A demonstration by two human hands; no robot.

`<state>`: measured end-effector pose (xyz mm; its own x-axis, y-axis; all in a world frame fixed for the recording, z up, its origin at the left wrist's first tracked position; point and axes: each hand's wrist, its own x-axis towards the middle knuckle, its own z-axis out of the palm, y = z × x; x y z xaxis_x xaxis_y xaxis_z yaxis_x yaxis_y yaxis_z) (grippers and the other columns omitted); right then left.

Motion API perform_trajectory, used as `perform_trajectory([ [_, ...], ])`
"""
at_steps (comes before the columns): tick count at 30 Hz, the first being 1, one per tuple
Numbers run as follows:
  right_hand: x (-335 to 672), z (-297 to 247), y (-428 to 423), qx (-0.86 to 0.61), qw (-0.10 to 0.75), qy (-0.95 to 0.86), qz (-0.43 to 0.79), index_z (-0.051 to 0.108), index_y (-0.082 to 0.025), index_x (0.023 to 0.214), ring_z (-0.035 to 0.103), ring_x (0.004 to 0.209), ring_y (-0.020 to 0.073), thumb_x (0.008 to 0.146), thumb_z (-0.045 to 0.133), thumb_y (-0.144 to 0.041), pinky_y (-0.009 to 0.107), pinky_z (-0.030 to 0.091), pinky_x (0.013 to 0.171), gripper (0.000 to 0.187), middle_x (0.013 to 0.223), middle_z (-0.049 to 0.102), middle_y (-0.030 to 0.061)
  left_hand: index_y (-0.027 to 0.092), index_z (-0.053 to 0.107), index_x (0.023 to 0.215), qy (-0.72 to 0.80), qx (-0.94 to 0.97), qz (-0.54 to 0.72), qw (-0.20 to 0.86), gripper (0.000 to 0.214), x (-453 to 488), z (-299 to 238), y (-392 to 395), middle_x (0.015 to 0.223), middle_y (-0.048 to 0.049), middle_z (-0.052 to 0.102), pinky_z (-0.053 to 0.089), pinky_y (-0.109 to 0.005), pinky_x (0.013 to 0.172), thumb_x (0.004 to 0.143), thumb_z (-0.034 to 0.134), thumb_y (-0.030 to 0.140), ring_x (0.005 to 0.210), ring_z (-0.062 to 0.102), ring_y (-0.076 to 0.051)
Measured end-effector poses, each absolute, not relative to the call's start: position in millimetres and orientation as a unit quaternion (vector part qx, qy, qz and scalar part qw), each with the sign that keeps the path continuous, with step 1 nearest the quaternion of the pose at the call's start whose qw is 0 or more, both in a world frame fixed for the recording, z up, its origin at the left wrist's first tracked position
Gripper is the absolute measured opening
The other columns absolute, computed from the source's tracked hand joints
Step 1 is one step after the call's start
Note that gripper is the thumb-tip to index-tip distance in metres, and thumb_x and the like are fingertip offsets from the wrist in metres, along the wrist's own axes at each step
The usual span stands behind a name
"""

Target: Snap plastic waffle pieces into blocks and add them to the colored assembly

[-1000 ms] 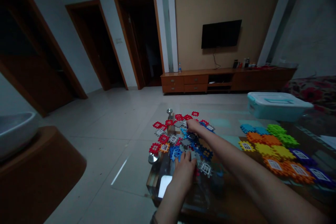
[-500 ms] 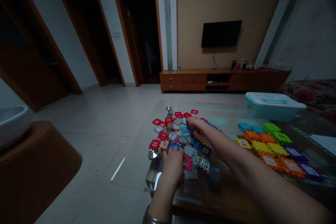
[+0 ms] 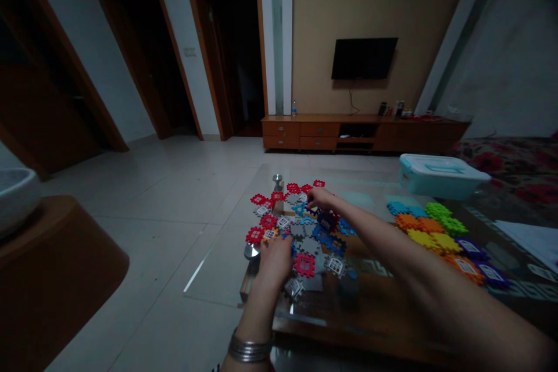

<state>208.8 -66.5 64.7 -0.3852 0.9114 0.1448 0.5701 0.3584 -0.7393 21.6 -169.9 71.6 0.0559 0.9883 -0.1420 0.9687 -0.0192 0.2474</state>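
Plastic window tiles [image 3: 300,232] are lying in one heaped pile, too many for me to count, on a glass tabletop [image 3: 222,261], and I can't read any writing on them. My right hand [image 3: 320,199] is reaching over the pile's far side, fingers curled, though I cannot tell whether it's gripping anything. My left hand [image 3: 274,261] is resting half-curled on the near tiles, beside a red tile [image 3: 304,265], its hold unclear. One metal bangle [image 3: 248,349] is circling my left wrist. One lidded teal box [image 3: 438,177] is sitting to the right.

The left hand [image 3: 274,263] and right hand [image 3: 320,199] touch plastic tiles [image 3: 304,265] on a glass table [image 3: 222,261]
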Motion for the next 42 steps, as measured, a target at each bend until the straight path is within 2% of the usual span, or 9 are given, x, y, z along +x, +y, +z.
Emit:
perform_trajectory([
  [5,207,86,-45,-0.442,0.265,-0.786,0.34,0.067,-0.013,0.1,0.064,0.087,0.0205,0.089,0.063,-0.033,0.036,0.054,0.079,0.024,0.098,0.067,0.0043,0.017,0.06,0.116,0.687,0.661,0.216,0.209,0.039,43,62,-161,0.122,-0.016,0.063,0.04,-0.04,0.1,0.078,0.062,0.012,0.12,0.055,-0.029],
  [9,230,74,-72,-0.371,0.363,-0.792,0.321,0.074,-0.018,0.085,0.062,0.083,0.0181,0.08,0.07,-0.024,0.032,0.05,0.079,0.009,0.084,0.067,0.0025,0.016,0.058,0.11,0.593,0.471,0.455,0.469,0.031,67,62,-154,0.098,-0.0107,0.067,0.052,-0.032,0.072,0.087,0.054,0.036,0.085,0.067,-0.022],
  [12,255,57,-114,-0.31,0.447,-0.797,0.263,0.075,-0.024,0.086,0.058,0.089,0.0177,0.079,0.071,-0.023,0.034,0.048,0.083,0.008,0.088,0.063,0.0029,0.016,0.061,0.093,0.468,0.389,0.513,0.605,0.035,87,61,-156,0.083,-0.0041,0.064,0.049,-0.025,0.058,0.074,0.068,0.045,0.065,0.062,-0.014],
  [15,280,47,-147,-0.303,0.454,-0.784,0.295,0.072,-0.026,0.09,0.058,0.095,0.0171,0.081,0.068,-0.022,0.033,0.05,0.083,0.011,0.098,0.06,0.0035,0.015,0.062,0.084,0.432,0.416,0.534,0.596,0.039,106,59,-160,0.075,-0.0001,0.063,0.046,-0.02,0.054,0.057,0.08,0.037,0.061,0.058,-0.01],
  [21,326,36,-158,-0.419,0.48,-0.625,0.452,0.061,-0.023,0.108,0.062,0.092,0.0188,0.083,0.065,-0.033,0.035,0.054,0.078,0.027,0.101,0.064,0.0048,0.019,0.058,0.094,0.448,0.459,0.539,0.546,0.044,141,56,-165,0.061,0.0085,0.053,0.046,-0.022,0.052,0.056,0.077,0.031,0.055,0.053,-0.01],
  [26,342,19,-162,-0.455,0.448,-0.564,0.524,0.063,-0.02,0.1,0.063,0.078,0.018,0.077,0.07,-0.04,0.03,0.053,0.063,0.032,0.091,0.066,0.0048,0.017,0.06,0.091,0.456,0.506,0.499,0.536,0.043,171,51,-166,0.072,0.0021,0.062,0.048,-0.024,0.058,0.054,0.077,0.032,0.064,0.059,-0.014],
  [30,356,15,-165,-0.465,0.457,-0.582,0.486,0.067,-0.017,0.093,0.062,0.071,0.0164,0.077,0.067,-0.028,0.029,0.052,0.066,0.019,0.083,0.068,0.0035,0.018,0.06,0.094,0.46,0.537,0.457,0.539,0.046,191,48,-170,0.083,-0.0024,0.067,0.05,-0.028,0.064,0.057,0.075,0.041,0.076,0.063,-0.019],
  [36,466,31,-141,-0.642,0.487,-0.545,0.231,0.068,-0.017,0.106,0.062,0.102,0.0222,0.079,0.061,-0.019,0.034,0.049,0.089,0.028,0.109,0.069,0.0087,0.018,0.062,0.095,0.488,0.548,0.414,0.538,0.052,201,42,-169,0.092,-0.0068,0.068,0.051,-0.032,0.065,0.057,0.071,0.052,0.084,0.064,-0.024],
  [42,568,17,-144,-0.796,0.397,-0.421,0.174,0.066,-0.01,0.099,0.061,0.06,0.0161,0.072,0.068,-0.013,0.024,0.047,0.057,0.028,0.064,0.064,0.0011,0.019,0.064,0.082,0.507,0.557,0.367,0.546,0.043,192,36,-168,0.084,-0.0061,0.069,0.05,-0.034,0.068,0.054,0.068,0.05,0.078,0.065,-0.024],
])
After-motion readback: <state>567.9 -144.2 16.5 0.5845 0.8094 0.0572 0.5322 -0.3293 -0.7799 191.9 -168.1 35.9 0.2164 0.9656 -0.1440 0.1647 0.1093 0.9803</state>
